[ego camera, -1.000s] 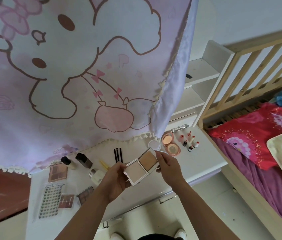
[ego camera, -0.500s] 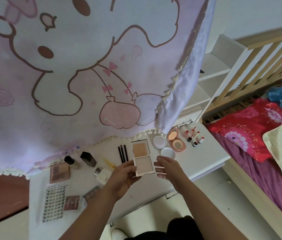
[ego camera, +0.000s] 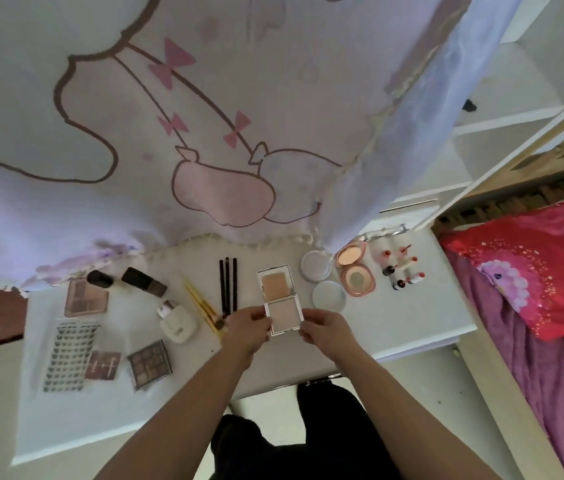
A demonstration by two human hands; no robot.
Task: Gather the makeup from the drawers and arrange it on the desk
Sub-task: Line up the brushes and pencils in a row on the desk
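Both hands (ego camera: 252, 327) (ego camera: 325, 329) hold an open compact (ego camera: 282, 303) showing two powder pans.

Far edge of the desk (ego camera: 412, 327) hidden under the hanging curtain (ego camera: 204, 133). Print on the sticker sheet (ego camera: 69, 355) too small to read. Small bottles (ego camera: 400, 268) near the right edge, possibly lipsticks, too blurred to identify.

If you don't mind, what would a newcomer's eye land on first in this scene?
Most likely the huge pale cartoon curtain hanging over the back of the white desk. Next, the open square compact at the desk's middle, held at its sides by the left hand and right hand. To the right, a bright red bedspread.
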